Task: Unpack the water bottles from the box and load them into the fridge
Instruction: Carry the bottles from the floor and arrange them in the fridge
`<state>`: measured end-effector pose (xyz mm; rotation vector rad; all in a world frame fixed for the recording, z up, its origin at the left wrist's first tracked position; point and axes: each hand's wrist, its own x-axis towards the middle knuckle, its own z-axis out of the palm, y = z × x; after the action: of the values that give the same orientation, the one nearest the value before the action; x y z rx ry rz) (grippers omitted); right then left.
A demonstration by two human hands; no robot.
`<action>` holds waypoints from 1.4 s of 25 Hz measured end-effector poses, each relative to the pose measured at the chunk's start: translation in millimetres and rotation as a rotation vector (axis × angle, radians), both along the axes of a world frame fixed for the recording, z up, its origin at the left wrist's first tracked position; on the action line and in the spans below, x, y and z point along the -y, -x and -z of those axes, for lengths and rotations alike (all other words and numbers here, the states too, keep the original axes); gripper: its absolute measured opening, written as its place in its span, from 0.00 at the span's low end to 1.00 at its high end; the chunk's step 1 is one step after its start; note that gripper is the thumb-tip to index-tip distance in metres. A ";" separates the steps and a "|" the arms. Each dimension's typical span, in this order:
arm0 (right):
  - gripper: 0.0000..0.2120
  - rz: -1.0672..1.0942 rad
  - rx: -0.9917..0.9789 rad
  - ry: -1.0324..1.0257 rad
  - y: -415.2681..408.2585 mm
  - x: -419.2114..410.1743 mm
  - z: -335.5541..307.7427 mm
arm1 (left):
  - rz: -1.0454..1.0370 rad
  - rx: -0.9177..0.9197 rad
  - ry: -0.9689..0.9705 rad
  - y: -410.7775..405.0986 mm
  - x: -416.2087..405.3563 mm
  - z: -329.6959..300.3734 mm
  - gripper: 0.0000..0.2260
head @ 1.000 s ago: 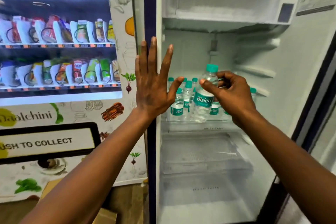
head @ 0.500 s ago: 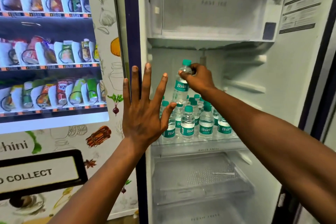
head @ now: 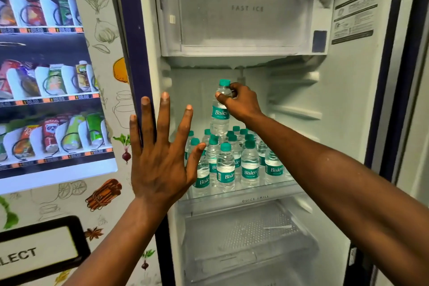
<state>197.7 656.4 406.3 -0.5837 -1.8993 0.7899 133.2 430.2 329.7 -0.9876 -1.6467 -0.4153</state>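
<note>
One clear, teal-capped, teal-labelled water bottle point(head: 220, 109) upright.

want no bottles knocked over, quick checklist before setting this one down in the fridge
1. Hold on the bottle: ok. The right hand pinches the held bottle at its neck, just under the cap.
2. Bottle upright: ok.
3. Base above the caps of the standing bottles: cannot tell; its base is right at the rear caps.
4. Free gap at the back of the shelf: cannot tell; the front rows hide it.
5. Left hand out of the path: ok. Its fingers are spread by the fridge's left edge, holding nothing.
6. Front row steady: ok. All stand upright near the shelf's front edge.
</note>
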 end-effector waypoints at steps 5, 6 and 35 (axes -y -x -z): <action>0.23 0.063 0.058 -0.012 -29.5 -26.1 5.6 | -0.084 -0.170 0.186 0.1 -2.6 3.1 0.32; 0.22 0.060 0.065 -0.008 -33.4 -28.8 10.0 | -0.094 -0.170 0.201 -0.1 -3.0 3.2 0.33; 0.19 -0.009 -0.019 -0.092 -8.8 -31.6 18.0 | -0.188 -0.068 0.231 -8.4 -6.1 0.3 0.31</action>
<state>206.5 688.0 388.3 -0.5093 -1.9108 0.7076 141.7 436.2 329.4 -0.9928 -1.7340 -0.0655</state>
